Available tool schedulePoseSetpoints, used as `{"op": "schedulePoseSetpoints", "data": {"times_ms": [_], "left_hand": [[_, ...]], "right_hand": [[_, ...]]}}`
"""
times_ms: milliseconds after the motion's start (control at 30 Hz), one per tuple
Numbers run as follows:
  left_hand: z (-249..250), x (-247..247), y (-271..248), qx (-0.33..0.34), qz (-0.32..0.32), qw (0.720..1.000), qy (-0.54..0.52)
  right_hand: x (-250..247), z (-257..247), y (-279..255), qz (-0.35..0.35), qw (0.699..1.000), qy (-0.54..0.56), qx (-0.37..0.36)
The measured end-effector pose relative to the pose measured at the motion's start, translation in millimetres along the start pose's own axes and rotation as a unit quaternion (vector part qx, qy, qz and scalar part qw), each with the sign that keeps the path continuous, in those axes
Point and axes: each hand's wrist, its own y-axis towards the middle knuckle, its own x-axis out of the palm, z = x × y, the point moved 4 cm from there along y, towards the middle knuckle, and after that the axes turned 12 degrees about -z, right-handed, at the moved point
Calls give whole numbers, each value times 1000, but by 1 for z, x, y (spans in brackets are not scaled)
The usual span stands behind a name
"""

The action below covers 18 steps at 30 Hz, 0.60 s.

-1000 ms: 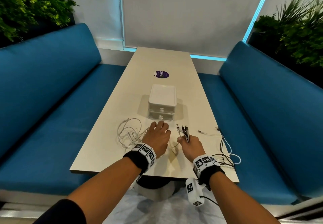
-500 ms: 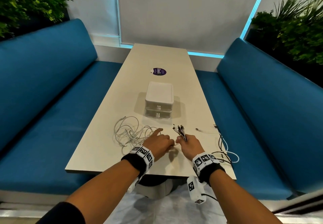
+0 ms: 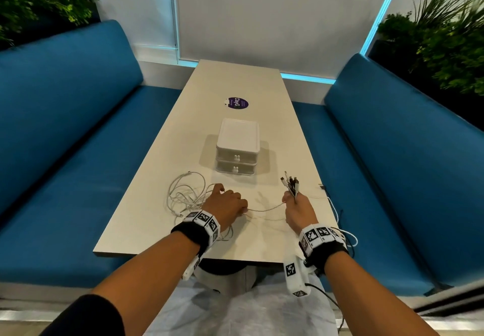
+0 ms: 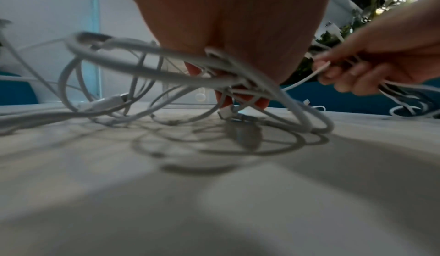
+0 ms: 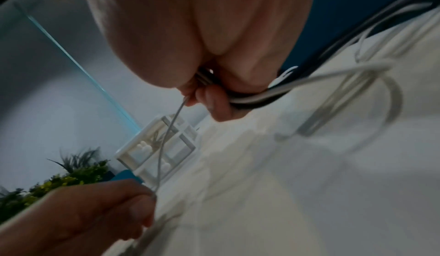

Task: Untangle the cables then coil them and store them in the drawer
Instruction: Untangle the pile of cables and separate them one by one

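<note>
A tangle of white cables [image 3: 187,195] lies on the beige table [image 3: 146,220] left of my left hand [image 3: 227,204]. That hand grips white cable strands [image 4: 221,75] low over the tabletop. My right hand [image 3: 297,206] grips a bundle of black and white cables [image 5: 250,98], and their plugs [image 3: 290,182] stick up above the fist. One thin white cable [image 3: 264,208] runs taut between the two hands. The rest of the bundle [image 3: 337,217] trails off the table's right edge. The white two-drawer box [image 3: 237,147] stands behind the hands with both drawers closed.
A round purple sticker [image 3: 237,103] lies on the table beyond the drawer box. Blue padded benches [image 3: 387,168] run along both sides of the table. Green plants [image 3: 445,37] stand behind the backrests. The table's near edge [image 3: 209,255] is just below my wrists.
My hands have moved apart, the right one to the right with the plug bundle, so a thin white cable now stretches between them. My left hand has curled onto the white cables.
</note>
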Motion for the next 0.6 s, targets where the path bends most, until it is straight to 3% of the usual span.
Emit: {"op": "schedulePoseSetpoints", "data": {"times_ms": [100,200,367,467,600], "left_hand": [[11,0,2,17,-6,1000,2],[17,-1,3,20,-3,1000,16],[19,0,1,17,-23,999,35],[22,-2,-1,23,-29,998,46],[19,-6,-8,46,-14,997,61]], "right_hand": [[10,-19,-2,-31,994,100,-43],[23,-41,-13,-106,986,105,-81],[43,-50,-21,-189,975,95,-69],[52,-48,-20,-202,976,-19,-77],[53,-39,-20,-203,942,-246,-99]]}}
